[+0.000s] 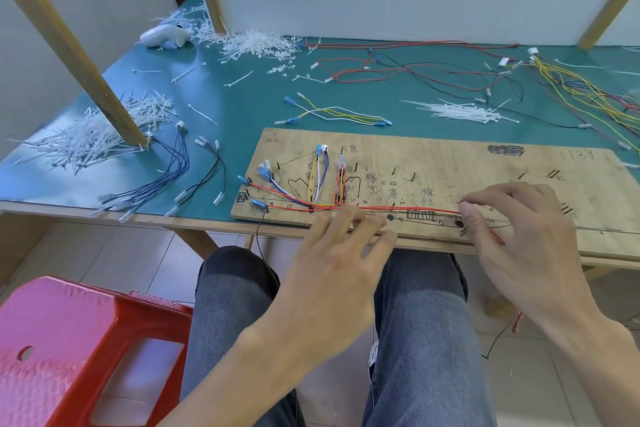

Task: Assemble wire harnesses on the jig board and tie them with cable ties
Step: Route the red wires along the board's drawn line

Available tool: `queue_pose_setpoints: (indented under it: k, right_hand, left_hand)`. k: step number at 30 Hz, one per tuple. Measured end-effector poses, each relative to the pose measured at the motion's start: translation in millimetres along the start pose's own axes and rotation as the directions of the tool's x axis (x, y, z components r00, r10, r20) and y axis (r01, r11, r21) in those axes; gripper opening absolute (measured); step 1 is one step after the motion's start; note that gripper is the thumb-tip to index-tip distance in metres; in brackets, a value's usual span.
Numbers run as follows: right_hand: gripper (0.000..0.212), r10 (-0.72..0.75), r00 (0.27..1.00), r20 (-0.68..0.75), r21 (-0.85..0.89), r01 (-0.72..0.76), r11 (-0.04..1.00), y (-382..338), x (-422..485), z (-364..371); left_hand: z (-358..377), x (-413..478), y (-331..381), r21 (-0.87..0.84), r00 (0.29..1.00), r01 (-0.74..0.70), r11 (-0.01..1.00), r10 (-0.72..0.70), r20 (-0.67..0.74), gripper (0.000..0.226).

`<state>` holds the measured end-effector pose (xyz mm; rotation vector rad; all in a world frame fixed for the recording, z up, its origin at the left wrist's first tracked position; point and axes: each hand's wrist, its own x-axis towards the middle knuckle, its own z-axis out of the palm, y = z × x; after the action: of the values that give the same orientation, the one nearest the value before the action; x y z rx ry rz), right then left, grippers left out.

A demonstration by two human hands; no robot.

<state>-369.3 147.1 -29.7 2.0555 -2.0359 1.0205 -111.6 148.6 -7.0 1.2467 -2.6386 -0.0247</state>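
The red wire (415, 209) lies in a long line along the near edge of the jig board (450, 163). It starts by the blue plugs (259, 203) on the left and runs to the right. Little black pegs (413, 176) stick up from the board. I think they make each wire follow the drawn path.

The right hand (519, 229) pinches the red wire between its thumb and first finger. Its other fingers are spread above the board. The wire goes into the pinch from the left, passes under the hand, and its end hangs off the near edge. It looks like this hand pulls the wire tight so it lies straight.

The left hand (339, 253) is flat, with its fingers stretched out. The fingertips rest on the board just beside the spot where the red wire meets the other wires. I think it presses there so nothing slides.

I can see no tie on the bundle. 1 pile of white cable ties (464, 113) lies on the green table (242, 107) behind the board, well apart from both hands. Loose blue wires (173, 173) lie to the left of the board.
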Motion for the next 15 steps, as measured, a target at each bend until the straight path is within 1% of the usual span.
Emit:
queue_pose_setpoints:
  k: [1,3,5,7,12,15]
  right_hand:
    - [0.014,0.011,1.000,-0.007,0.058,-0.010,0.998,-1.9,3.5,-1.5]
    - [0.006,0.080,0.997,0.012,0.205,-0.081,0.975,-6.0,14.7,-5.3]
    - [0.007,0.162,0.985,0.058,0.340,-0.172,0.925,-8.2,31.2,-7.4]
    - [0.011,0.199,0.973,0.117,0.417,-0.230,0.879,-5.9,49.4,-6.0]
    - [0.015,0.175,0.949,0.262,0.423,-0.275,0.863,4.8,89.4,11.2]
    - [0.018,0.154,0.914,0.376,0.416,-0.315,0.853,11.0,109.1,27.9]
  left_hand:
    - [0.1,-1.1,1.0,-0.005,1.000,-0.015,1.000,0.016,0.004,0.051]
    - [-1.6,-1.3,0.1,-0.015,0.999,-0.031,0.999,0.031,0.014,0.047]
    - [-5.6,-0.3,-1.9,-0.022,0.999,-0.038,0.999,0.038,0.026,0.045]
    - [-8.8,0.2,-2.4,-0.031,0.998,-0.049,0.998,0.051,0.039,0.043]
    - [-11.6,3.1,4.1,-0.073,0.992,-0.091,0.993,0.097,0.075,0.043]
    - [-9.8,4.7,4.8,-0.087,0.991,-0.099,0.991,0.106,0.086,0.041]
